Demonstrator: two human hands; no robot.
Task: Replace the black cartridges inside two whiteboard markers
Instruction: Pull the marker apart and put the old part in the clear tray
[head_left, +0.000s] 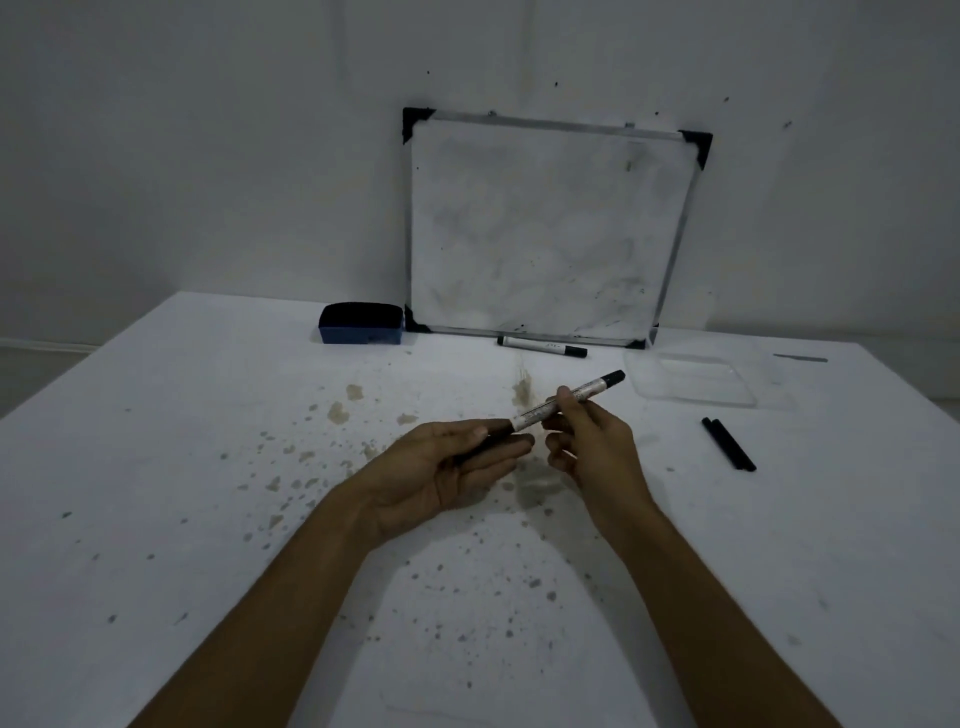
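Marker (571, 397): held above counter (208, 415), long axis rising rightward-away. Left hand (457, 462) fingers pinch its black near end; right hand (592, 441) fingers grip barrel. Cartridges (727, 444) lie well right.

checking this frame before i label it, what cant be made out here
- Held marker, head view: its black end lies under the left hand's fingers, so whether it is a cap or a cartridge is unclear.
- Right hand: its grip on the barrel is partly hidden by its own fingers.
- Print on both markers, including the second marker: too small and blurred.
- Clear tray: contents hard to tell in the dim light.
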